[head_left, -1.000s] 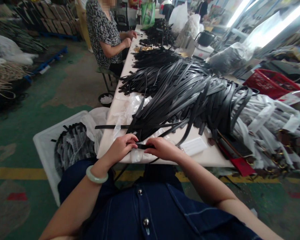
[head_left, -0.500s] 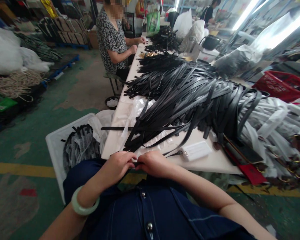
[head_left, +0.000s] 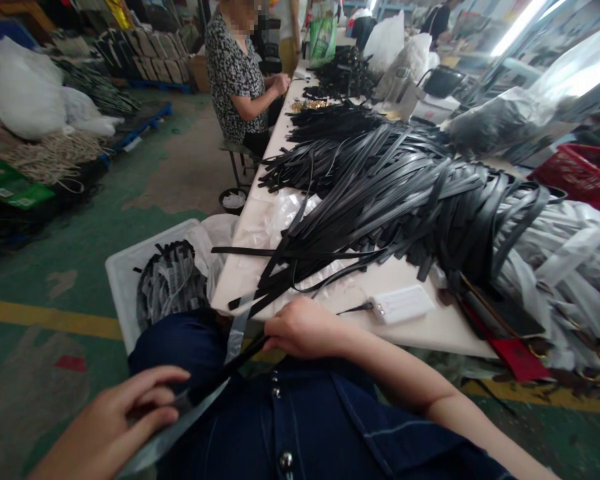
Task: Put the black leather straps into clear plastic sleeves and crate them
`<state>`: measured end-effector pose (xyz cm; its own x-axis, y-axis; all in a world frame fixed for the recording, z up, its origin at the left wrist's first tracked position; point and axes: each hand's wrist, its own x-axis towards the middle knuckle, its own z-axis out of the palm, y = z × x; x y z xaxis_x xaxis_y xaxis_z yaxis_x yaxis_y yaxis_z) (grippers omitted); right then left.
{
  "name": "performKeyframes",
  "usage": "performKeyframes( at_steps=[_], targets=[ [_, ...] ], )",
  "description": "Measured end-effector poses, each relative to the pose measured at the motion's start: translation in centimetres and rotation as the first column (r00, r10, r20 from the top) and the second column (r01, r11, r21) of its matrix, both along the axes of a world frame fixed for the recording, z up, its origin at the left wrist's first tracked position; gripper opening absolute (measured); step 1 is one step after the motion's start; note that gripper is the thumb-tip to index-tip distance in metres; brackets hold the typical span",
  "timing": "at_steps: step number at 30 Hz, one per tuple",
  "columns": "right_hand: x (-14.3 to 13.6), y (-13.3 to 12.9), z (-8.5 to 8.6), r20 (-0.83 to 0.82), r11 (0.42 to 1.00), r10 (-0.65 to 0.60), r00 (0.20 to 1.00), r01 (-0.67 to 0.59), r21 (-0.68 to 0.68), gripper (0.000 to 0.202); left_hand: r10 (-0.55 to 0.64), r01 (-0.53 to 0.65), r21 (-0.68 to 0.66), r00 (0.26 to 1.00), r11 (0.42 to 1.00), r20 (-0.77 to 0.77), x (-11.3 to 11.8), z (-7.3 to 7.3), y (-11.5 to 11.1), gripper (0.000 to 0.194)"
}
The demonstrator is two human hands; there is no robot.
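Note:
My right hand [head_left: 300,329] pinches a narrow black strap [head_left: 245,358] at the table's front edge. The strap slants down to the left across my lap. My left hand [head_left: 115,420] is low at the left, thumb and forefinger apart, close to the strap's lower end. A strip of clear plastic film [head_left: 193,419] runs beneath this hand, and I see no firm grip on it. Another piece of film [head_left: 237,330] hangs by the table corner, left of my right hand. A large heap of black straps [head_left: 360,193] lies on the table just beyond.
A white box with a cable [head_left: 403,304] sits near the table's [head_left: 405,273] front edge. To the left stands a white bin [head_left: 120,287] of wrapped straps. Another person [head_left: 240,80] sits farther along the table. A red basket [head_left: 580,177] stands at right.
My left hand has parted from my right and moved down left, its fingers spreading. The black strap and film now show stretched between them. My right hand stays at the table edge.

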<state>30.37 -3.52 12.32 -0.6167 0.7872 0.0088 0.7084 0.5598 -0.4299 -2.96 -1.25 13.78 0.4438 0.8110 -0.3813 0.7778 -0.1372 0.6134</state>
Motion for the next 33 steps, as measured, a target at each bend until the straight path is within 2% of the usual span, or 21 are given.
performKeyframes(
  at_steps=[3, 6, 8, 10, 14, 16, 21, 23, 25, 27, 31, 32, 33],
  targets=[
    [1.4, -0.1, 2.0, 0.055, 0.999, -0.035, 0.998, 0.037, -0.024, 0.030, -0.044, 0.060, -0.129, 0.991, 0.990, 0.124, 6.8, 0.6, 2.3, 0.026],
    [2.9, -0.4, 3.5, 0.098, 0.996, -0.069, 0.993, 0.074, -0.040, 0.031, -0.080, 0.167, -0.232, 0.936, 0.958, 0.343, 13.5, -0.1, 3.3, 0.029],
    [3.9, -0.6, 3.8, 0.124, 0.996, -0.074, 0.989, 0.079, -0.035, 0.030, -0.072, 0.237, -0.290, 0.873, 0.927, 0.482, 16.8, -1.1, 3.3, 0.034],
    [5.1, -0.7, 3.6, 0.140, 0.994, -0.103, 0.985, 0.106, -0.013, 0.028, -0.061, 0.275, -0.309, 0.828, 0.910, 0.558, 18.7, -1.9, 3.3, 0.037],
    [7.4, -0.9, 1.9, 0.075, 0.954, -0.291, 0.954, 0.284, 0.094, 0.029, -0.013, 0.167, -0.255, 0.858, 0.952, 0.513, 19.3, -2.9, 3.8, 0.039],
    [7.6, -0.8, 1.0, 0.046, 0.933, -0.345, 0.937, 0.337, 0.129, 0.030, 0.009, 0.120, -0.237, 0.876, 0.964, 0.483, 19.3, -3.3, 3.9, 0.038],
    [6.0, -0.6, -0.2, 0.034, 0.951, -0.268, 0.963, 0.258, 0.168, 0.021, 0.017, 0.119, -0.220, 0.846, 0.968, 0.533, 19.7, -3.8, 3.6, 0.042],
    [6.3, -0.6, -0.5, 0.025, 0.927, -0.328, 0.944, 0.316, 0.204, 0.022, 0.038, 0.099, -0.231, 0.853, 0.968, 0.521, 19.6, -3.8, 3.7, 0.043],
    [7.0, -0.6, -0.7, 0.018, 0.870, -0.448, 0.894, 0.431, 0.241, 0.027, 0.055, 0.070, -0.236, 0.874, 0.969, 0.482, 19.6, -3.9, 3.9, 0.041],
    [7.1, -0.5, -1.1, 0.016, 0.829, -0.512, 0.859, 0.490, 0.269, 0.027, 0.061, 0.059, -0.237, 0.881, 0.970, 0.470, 19.8, -4.1, 4.0, 0.039],
    [5.4, -0.9, -1.6, -0.018, 0.879, -0.402, 0.915, 0.392, 0.271, 0.020, 0.046, 0.101, -0.241, 0.843, 0.965, 0.536, 20.5, -4.3, 3.7, 0.041],
    [5.1, -1.3, -1.7, -0.067, 0.872, -0.405, 0.912, 0.408, 0.270, 0.019, 0.044, 0.105, -0.244, 0.843, 0.964, 0.536, 20.4, -4.2, 3.7, 0.042],
    [5.1, -1.8, -1.8, -0.152, 0.834, -0.457, 0.877, 0.481, 0.271, 0.019, 0.045, 0.102, -0.250, 0.853, 0.963, 0.521, 20.2, -4.1, 3.7, 0.042]
  ],
)
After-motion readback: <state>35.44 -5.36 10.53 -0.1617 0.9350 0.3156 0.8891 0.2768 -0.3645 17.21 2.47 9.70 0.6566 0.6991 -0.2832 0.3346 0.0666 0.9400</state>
